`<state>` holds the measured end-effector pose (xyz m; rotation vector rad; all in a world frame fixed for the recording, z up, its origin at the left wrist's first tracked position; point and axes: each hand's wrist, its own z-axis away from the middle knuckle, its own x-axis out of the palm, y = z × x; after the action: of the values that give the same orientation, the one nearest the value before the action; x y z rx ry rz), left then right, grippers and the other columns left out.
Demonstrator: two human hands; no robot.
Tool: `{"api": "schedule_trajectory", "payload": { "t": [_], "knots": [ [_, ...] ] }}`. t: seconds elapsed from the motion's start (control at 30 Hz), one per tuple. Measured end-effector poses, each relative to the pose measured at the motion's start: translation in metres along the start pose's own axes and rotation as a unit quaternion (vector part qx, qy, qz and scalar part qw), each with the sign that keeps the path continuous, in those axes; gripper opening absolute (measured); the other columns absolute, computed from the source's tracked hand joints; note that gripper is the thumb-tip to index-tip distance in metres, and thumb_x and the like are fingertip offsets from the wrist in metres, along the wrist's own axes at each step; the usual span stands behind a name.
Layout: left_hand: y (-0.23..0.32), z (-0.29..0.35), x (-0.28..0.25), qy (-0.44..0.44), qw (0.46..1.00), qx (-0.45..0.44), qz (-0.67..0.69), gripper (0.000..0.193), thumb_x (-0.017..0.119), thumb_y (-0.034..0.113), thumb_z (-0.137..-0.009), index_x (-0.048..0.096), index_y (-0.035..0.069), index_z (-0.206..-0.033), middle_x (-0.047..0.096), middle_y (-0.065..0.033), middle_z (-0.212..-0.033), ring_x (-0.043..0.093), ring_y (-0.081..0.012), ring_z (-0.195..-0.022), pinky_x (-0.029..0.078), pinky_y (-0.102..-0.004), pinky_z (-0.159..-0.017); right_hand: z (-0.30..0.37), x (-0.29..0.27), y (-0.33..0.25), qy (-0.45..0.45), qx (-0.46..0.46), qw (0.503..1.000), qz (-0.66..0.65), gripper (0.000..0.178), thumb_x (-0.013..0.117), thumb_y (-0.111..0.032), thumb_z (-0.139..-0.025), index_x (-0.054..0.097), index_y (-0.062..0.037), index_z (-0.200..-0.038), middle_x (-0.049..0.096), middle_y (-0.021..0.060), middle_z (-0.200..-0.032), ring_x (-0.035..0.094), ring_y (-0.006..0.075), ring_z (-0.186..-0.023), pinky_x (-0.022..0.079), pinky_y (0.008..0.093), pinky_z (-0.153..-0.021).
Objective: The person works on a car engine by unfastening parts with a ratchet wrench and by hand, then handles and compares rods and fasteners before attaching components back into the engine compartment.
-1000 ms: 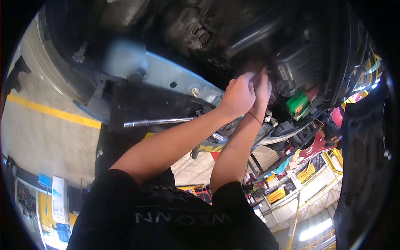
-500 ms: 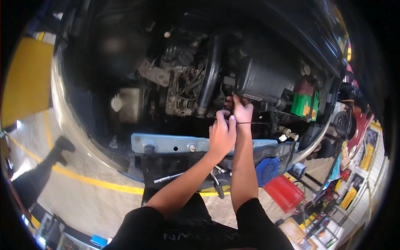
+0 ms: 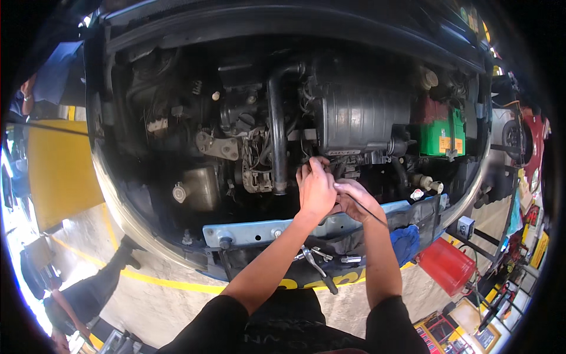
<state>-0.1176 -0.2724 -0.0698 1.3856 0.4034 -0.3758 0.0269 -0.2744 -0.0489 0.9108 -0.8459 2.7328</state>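
Observation:
Both my hands work in a car's engine bay, in front of a black air filter housing [image 3: 359, 121] and right of a black pipe [image 3: 277, 130]. My left hand [image 3: 316, 190] reaches forward to the housing's lower left corner. Its fingers are closed, and whatever lies at their tips is hidden. Just right of it and slightly nearer, my right hand [image 3: 355, 199] is closed around a thin black cable-like strand [image 3: 375, 216], whose loose end points back over my wrist. The two hands touch or nearly touch.
A light blue crossmember [image 3: 244, 232] runs below my forearms. A ratchet [image 3: 318, 268] and a socket [image 3: 351, 259] lie on the dark bumper cover, beside a blue cloth [image 3: 405, 243]. The green battery [image 3: 442, 138] sits right. A red tank [image 3: 446, 266] and another person [image 3: 88, 295] are nearby.
My right hand has drawn back from the housing toward the crossmember, with the thin black strand in it. My left hand now reaches farther forward. The head view has shifted.

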Motion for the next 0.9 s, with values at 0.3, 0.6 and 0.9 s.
{"api": "schedule_trajectory", "payload": {
  "t": [0.3, 0.6, 0.9],
  "knots": [
    [0.001, -0.001, -0.028, -0.094, 0.952, -0.128, 0.260, 0.033, 0.046, 0.003, -0.097, 0.040, -0.004, -0.128, 0.061, -0.0248, -0.117, 0.062, -0.0328, -0.109, 0.049, -0.0409, -0.093, -0.015, 0.020, 0.021, 0.118, -0.104, 0.981, -0.116, 0.029, 0.055, -0.016, -0.098, 0.056, 0.0036, -0.119, 0.067, 0.0052, -0.092, 0.066, 0.0141, -0.084, 0.055, 0.0297, -0.078],
    [0.008, -0.019, -0.038, -0.099, 0.971, -0.106, 0.190, 0.046, 0.054, -0.001, -0.091, 0.035, 0.001, -0.133, 0.066, -0.0215, -0.113, 0.067, -0.0300, -0.103, 0.052, -0.0367, -0.085, -0.015, 0.030, -0.003, 0.094, -0.037, 0.985, -0.141, 0.040, 0.059, -0.036, -0.097, 0.055, -0.0031, -0.119, 0.065, 0.0101, -0.101, 0.066, 0.0240, -0.091, 0.057, 0.0437, -0.082],
    [0.013, -0.019, -0.033, -0.057, 0.984, -0.111, 0.131, 0.061, 0.061, 0.000, -0.083, 0.031, 0.005, -0.136, 0.068, -0.0192, -0.102, 0.068, -0.0360, -0.094, 0.053, -0.0404, -0.081, -0.013, 0.025, -0.029, 0.063, 0.038, 0.997, 0.031, 0.051, 0.064, -0.034, -0.094, 0.050, 0.0019, -0.128, 0.060, 0.0141, -0.118, 0.060, 0.0244, -0.110, 0.057, 0.0459, -0.082]
  ]
}}
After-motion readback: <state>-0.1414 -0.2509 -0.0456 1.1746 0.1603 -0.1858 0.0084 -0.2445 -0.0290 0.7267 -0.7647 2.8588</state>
